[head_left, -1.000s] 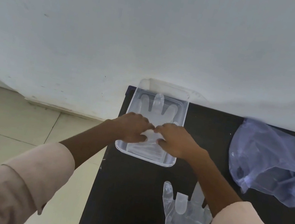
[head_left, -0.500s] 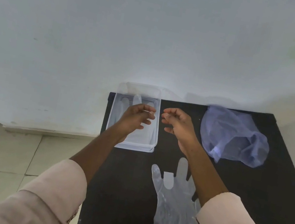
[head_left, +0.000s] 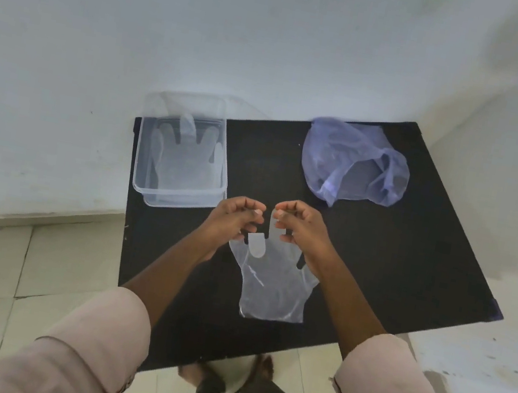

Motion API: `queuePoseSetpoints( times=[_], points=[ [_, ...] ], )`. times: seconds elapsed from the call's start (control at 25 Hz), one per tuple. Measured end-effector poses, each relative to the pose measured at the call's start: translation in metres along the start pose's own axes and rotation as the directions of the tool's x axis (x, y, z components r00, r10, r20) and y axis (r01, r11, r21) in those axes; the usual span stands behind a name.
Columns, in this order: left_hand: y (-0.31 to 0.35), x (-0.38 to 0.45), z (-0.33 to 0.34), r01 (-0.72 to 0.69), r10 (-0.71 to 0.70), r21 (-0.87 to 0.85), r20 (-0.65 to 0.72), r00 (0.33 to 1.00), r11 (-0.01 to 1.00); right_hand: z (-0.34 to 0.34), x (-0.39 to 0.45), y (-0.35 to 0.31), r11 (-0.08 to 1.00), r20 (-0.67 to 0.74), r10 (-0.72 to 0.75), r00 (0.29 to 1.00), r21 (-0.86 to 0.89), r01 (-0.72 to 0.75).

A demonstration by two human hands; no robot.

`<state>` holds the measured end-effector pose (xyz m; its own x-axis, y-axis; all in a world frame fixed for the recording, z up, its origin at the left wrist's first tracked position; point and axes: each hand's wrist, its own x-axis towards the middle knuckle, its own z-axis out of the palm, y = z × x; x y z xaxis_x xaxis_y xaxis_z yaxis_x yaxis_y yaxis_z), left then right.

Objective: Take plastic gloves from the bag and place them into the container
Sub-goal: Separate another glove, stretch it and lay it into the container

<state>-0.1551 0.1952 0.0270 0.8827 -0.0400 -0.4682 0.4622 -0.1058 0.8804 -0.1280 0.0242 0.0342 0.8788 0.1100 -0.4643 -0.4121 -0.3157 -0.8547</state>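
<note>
Both hands have come back from the container; now the left hand and right hand hover half-curled and empty over the flat glove.

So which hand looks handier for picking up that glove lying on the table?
Probably the right hand: its fingertips hover at the flat glove's long finger, while the left hand sits off toward its edge.

Your left hand and right hand hid glove fingertips; bag contents indiscernible; sleeves cropped at bottom edge.
</note>
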Motion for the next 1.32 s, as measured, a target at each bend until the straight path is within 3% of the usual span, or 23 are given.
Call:
queuePoseSetpoints(
  times=[0.2,0.28,0.44,0.52,0.56,0.64,0.76,0.84,0.92,1.16,1.32],
  points=[
    [-0.032,-0.015,0.027,0.118,-0.118,-0.020,-0.028,0.993,0.993,-0.015,-0.007,0.050,0.996,0.004,0.089,0.996,-0.022,-0.089],
    [-0.047,-0.020,0.035,0.175,-0.176,-0.022,-0.047,0.983,0.984,-0.022,-0.009,0.073,0.973,-0.061,0.139,0.988,-0.177,-0.148],
    [-0.078,-0.029,0.046,0.243,-0.246,-0.042,-0.080,0.966,0.969,-0.029,-0.025,0.114,0.665,-0.166,0.286,0.944,-0.675,-0.320],
    [-0.089,-0.034,0.049,0.261,-0.265,-0.046,-0.103,0.959,0.964,-0.025,-0.033,0.129,0.563,-0.140,0.302,0.943,-0.772,-0.295],
    [-0.093,-0.035,0.049,0.268,-0.271,-0.043,-0.115,0.956,0.962,-0.023,-0.035,0.135,0.563,-0.130,0.310,0.942,-0.773,-0.292],
    [-0.101,-0.038,0.048,0.268,-0.267,-0.016,-0.161,0.950,0.963,-0.018,-0.033,0.141,0.674,-0.110,0.343,0.933,-0.663,-0.327],
    [-0.114,-0.046,0.041,0.227,-0.172,0.167,-0.290,0.941,0.960,-0.019,-0.031,0.136,0.860,-0.044,0.464,0.885,-0.219,-0.461],
    [-0.123,-0.052,0.041,0.158,-0.048,0.374,-0.289,0.956,0.914,-0.024,-0.033,0.129,0.854,0.013,0.520,0.854,0.003,-0.520],
    [-0.131,-0.055,0.045,0.100,0.029,0.485,-0.251,0.968,0.869,-0.029,-0.034,0.121,0.834,0.070,0.537,0.841,0.101,-0.542],
    [-0.134,-0.047,0.059,0.007,0.122,0.584,-0.181,0.976,0.812,-0.038,-0.036,0.101,0.786,0.188,0.536,0.823,0.244,-0.568],
    [-0.133,-0.051,0.069,0.024,0.085,0.606,-0.150,0.985,0.795,-0.041,-0.033,0.098,0.756,0.195,0.558,0.807,0.282,-0.591]
  ],
)
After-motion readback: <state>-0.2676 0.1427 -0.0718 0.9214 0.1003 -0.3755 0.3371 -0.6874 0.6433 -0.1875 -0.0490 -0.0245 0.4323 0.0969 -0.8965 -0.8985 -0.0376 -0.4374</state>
